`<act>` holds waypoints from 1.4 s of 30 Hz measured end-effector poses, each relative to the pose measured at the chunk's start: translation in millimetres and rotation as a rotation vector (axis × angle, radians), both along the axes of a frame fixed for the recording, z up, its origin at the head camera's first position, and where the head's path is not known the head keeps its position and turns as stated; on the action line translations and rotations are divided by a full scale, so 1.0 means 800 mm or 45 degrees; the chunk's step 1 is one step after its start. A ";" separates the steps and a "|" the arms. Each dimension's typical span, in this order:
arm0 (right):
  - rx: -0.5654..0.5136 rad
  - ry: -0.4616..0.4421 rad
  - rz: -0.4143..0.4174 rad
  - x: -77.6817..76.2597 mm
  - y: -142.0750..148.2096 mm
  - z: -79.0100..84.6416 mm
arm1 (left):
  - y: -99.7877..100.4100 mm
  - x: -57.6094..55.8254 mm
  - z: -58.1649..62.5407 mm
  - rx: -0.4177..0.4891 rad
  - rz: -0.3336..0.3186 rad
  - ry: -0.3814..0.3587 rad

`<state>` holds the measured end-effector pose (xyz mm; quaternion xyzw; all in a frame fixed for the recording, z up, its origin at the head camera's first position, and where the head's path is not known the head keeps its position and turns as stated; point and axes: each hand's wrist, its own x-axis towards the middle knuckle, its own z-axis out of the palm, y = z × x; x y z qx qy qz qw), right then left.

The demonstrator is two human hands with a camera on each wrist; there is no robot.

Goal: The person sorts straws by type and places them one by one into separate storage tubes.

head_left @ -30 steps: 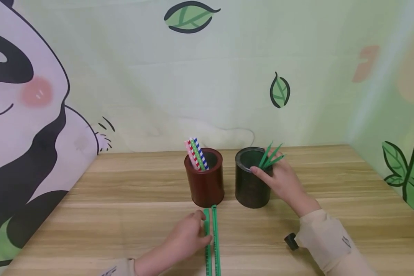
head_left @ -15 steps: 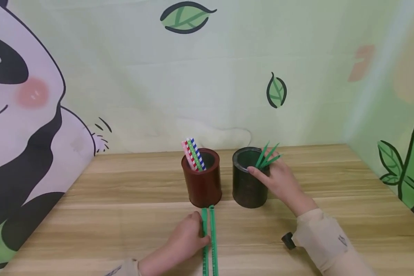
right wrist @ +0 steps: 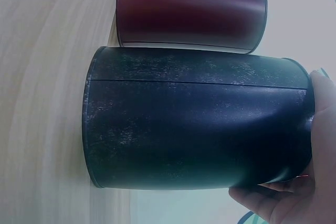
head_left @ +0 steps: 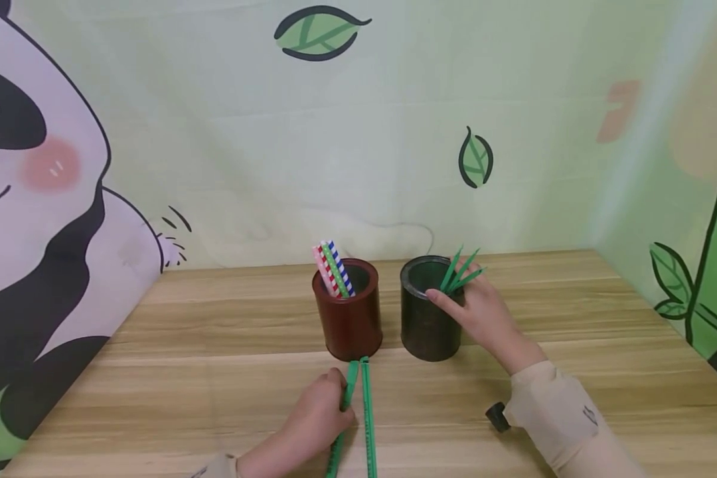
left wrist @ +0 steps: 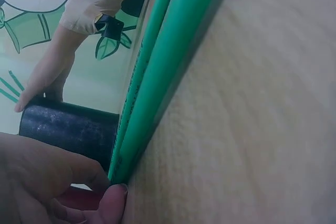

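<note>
My left hand (head_left: pixel 321 406) pinches a long thin green stick (head_left: pixel 336 455) with small dark print, which slants across the table. Close to its right lies a second green stick (head_left: pixel 368 418), nearly straight. In the left wrist view, thumb and finger meet at the end of the green sticks (left wrist: pixel 173 51). My right hand (head_left: pixel 484 315) grips the rim of a black pen holder (head_left: pixel 428 332), thumb at the front and fingers behind. Several pointed green tips (head_left: pixel 454 273) stick out of that holder near the fingers. The right wrist view shows the upright black holder's side (right wrist: pixel 194 124).
A dark red pen holder (head_left: pixel 349 328) stands just left of the black one, with several striped and dotted straws (head_left: pixel 334 269) in it. A wooden table (head_left: pixel 215 318) lies beneath everything. Behind it hangs a cloth with a panda (head_left: pixel 54 166) and leaves.
The left green stick was straight beside the other; my left hand now holds it tilted, its near end swung left. My right hand keeps its grip. The view has shifted slightly.
</note>
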<state>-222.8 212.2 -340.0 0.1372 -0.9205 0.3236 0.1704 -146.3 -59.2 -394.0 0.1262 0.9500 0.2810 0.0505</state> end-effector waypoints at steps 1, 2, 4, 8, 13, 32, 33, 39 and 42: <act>0.001 -0.002 0.000 0.000 0.000 0.000 | 0.000 0.000 0.000 0.006 0.001 -0.007; 0.001 -0.001 0.000 0.000 0.000 0.000 | -0.001 0.000 0.000 0.016 0.001 -0.012; 0.003 -0.004 0.002 0.000 0.000 0.000 | -0.001 0.001 -0.001 0.051 0.006 -0.031; 0.006 -0.018 0.006 -0.001 -0.001 -0.001 | -0.004 0.003 -0.005 0.150 0.017 -0.077; 0.015 -0.022 0.005 -0.001 -0.002 -0.001 | -0.009 0.004 -0.006 0.236 -0.009 -0.082; 0.030 -0.026 -0.011 0.001 -0.003 0.001 | -0.014 0.008 0.035 0.393 -0.043 0.096; 0.030 -0.024 -0.011 0.001 -0.003 0.001 | -0.013 0.007 0.039 0.404 -0.044 0.095; 0.024 -0.001 -0.017 0.001 -0.002 0.001 | -0.010 0.007 0.069 0.483 -0.091 0.130; 0.023 0.016 -0.012 0.001 -0.002 0.000 | -0.007 0.009 0.082 0.533 -0.111 0.133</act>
